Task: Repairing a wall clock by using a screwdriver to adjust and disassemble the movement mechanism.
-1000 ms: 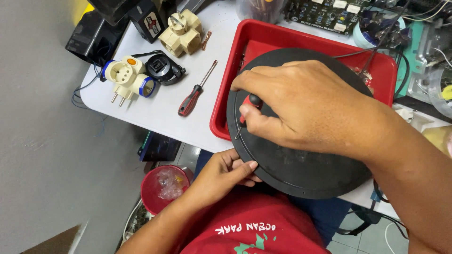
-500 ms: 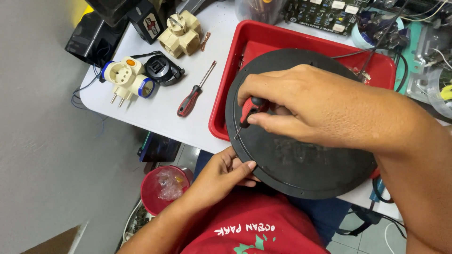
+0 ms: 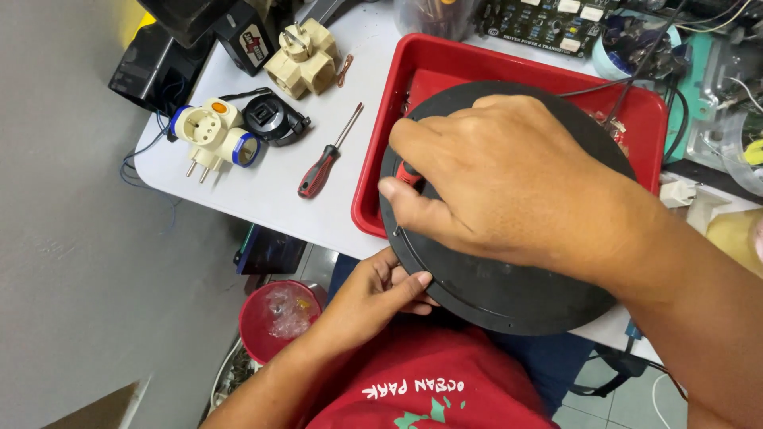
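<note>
Nearest the camera, the left hand [image 3: 373, 294] comes up from below the tabletop edge, fingers half curled, with the thumb and fingertips pinching the near rim of a round black disc [image 3: 509, 278]. It is a light edge grip rather than a full fist, and the palm stays off the disc face.

The disc lies flat, its near part overhanging the white tabletop [image 3: 262, 191] and its far part resting over a red tray [image 3: 381, 143], which it largely covers. Below the disc, the person's red shirt [image 3: 421, 381] fills the bottom of the view, and a red bucket [image 3: 274, 314] stands on the floor beside it.

Above the disc, the right hand [image 3: 509, 183] is closed down around a small red-and-black tool handle [image 3: 409, 173], of which only a bit shows between thumb and forefinger. The fingers are wrapped tight, knuckles up, and the tool points down at the disc's left edge; its tip is hidden by the hand.

Further out on the tabletop, left of the tray, a red-and-black screwdriver [image 3: 324, 159] lies loose, well apart from both hands. Beyond it sit a white plug adapter with blue rings [image 3: 211, 135], a black round part [image 3: 270, 119] touching it, and a cream multi-way adapter [image 3: 302, 57]. A green circuit board [image 3: 540, 20] lies at the far edge behind the tray.
</note>
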